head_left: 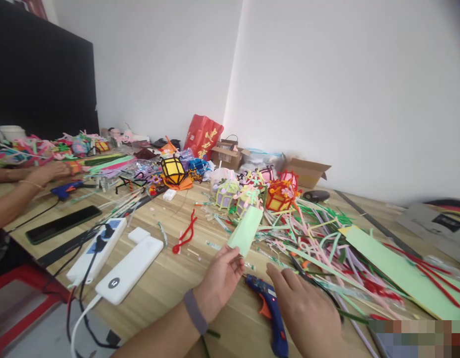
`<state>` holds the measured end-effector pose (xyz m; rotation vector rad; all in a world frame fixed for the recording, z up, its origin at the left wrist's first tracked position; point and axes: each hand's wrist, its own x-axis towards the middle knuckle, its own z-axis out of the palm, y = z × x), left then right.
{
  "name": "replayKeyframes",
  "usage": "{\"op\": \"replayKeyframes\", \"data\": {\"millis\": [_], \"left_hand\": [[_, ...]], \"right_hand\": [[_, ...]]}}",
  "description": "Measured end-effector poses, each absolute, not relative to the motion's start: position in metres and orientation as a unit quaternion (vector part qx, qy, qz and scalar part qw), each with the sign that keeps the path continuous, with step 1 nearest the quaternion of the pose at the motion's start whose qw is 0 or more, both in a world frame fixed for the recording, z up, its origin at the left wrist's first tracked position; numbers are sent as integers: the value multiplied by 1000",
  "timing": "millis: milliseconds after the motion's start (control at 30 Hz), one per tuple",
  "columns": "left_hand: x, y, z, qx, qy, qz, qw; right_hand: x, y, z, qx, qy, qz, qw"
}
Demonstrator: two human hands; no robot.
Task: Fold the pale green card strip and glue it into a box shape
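Observation:
My left hand (pixel 220 276), with a purple band at the wrist, pinches the lower end of a light green sheet strip (pixel 247 229) and holds it raised off the table. My right hand (pixel 306 311) is beside the blue glue gun (pixel 272 311), fingers stretched forward and nothing visible in them; its palm side is hidden. The glue gun lies with its orange trigger facing left. Partly covered by my right hand are dark-handled scissors (pixel 321 286). Beyond the strip stand small pipe-cleaner lanterns, among them a red and yellow lantern (pixel 280 196).
Loose pipe cleaners (pixel 327 243) and a long green sheet (pixel 397 268) spread over the right. A white power bank (pixel 129 271), power strip (pixel 98 248) and phone (pixel 64 223) lie left. A co-worker's hand (pixel 51 171) is at far left. Cardboard boxes (pixel 306 174) line the wall.

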<state>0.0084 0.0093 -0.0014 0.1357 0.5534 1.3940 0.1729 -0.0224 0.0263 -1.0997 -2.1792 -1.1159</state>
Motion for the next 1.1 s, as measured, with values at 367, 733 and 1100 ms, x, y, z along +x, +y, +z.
{"op": "replayKeyframes", "data": {"millis": [367, 733, 1100], "left_hand": [[14, 40, 10, 80, 231, 658, 713], [9, 37, -5, 52, 298, 631, 715], [8, 37, -2, 51, 321, 625, 710]], "right_hand": [[237, 61, 24, -320, -881, -319, 138], [315, 101, 11, -533, -834, -94, 105], [365, 116, 3, -801, -579, -3, 153]]}}
